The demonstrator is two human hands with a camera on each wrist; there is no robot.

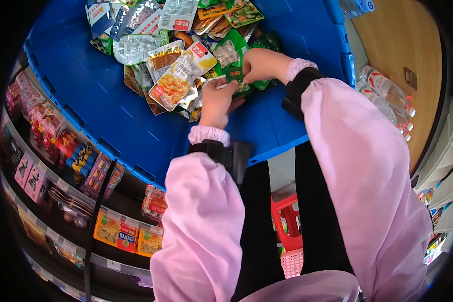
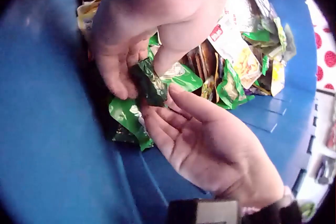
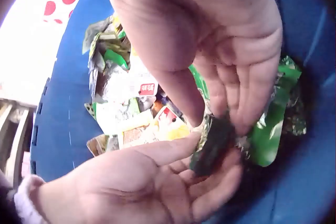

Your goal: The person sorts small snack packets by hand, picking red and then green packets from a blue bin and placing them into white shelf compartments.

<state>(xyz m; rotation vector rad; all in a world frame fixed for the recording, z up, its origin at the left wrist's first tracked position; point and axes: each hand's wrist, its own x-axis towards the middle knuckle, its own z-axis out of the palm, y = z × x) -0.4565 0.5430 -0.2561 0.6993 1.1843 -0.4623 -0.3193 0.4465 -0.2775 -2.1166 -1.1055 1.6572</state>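
Note:
A small dark green packet is between the two hands, over the near right side of a pile of snack packets. My left hand pinches it from the left between thumb and fingers. From the other side my right hand grips it with thumb and curled fingertips. Fingers cover part of the packet. Brighter green packets lie just beneath the hands.
The pile lies in a large blue bin. Shelves of packaged goods stand at the left. Plastic bottles lie on a wooden surface at the right. A red basket is below, between the legs.

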